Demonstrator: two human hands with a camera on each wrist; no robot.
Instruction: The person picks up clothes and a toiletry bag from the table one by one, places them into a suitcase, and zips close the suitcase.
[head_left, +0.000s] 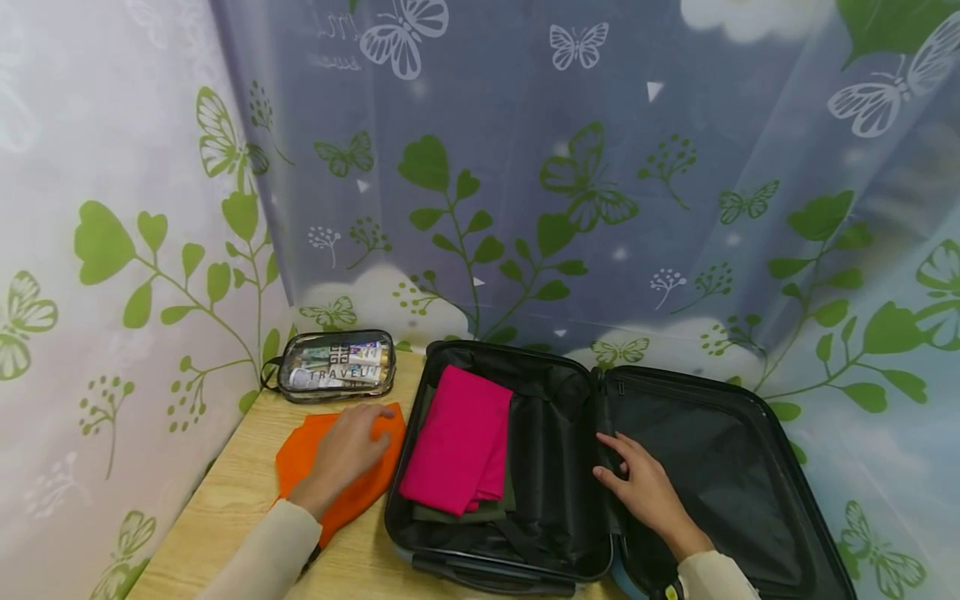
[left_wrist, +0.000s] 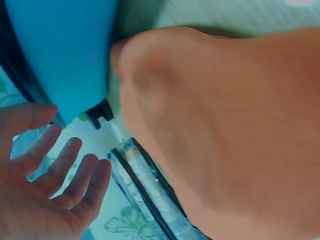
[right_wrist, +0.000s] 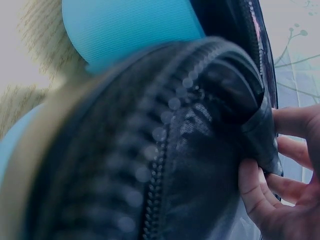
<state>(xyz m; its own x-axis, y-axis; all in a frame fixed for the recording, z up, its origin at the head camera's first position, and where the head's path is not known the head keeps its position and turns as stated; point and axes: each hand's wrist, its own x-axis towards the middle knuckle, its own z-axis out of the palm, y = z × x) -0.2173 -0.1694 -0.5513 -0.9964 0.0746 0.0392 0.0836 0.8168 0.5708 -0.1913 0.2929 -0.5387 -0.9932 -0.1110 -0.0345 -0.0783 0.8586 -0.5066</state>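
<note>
Tabletop (head_left: pixel 217 508), orange cloth (head_left: pixel 358 490), long axis diagonal

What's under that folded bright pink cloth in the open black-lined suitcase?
Dark olive-green fabric peeks out at the lower edge of the pink cloth; anything else beneath is covered.

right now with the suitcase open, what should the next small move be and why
Probably lower the left hand and pinch the orange cloth: the hand is right over it, holding nothing, and the suitcase seems to have room beside the folded pink cloth.
</note>
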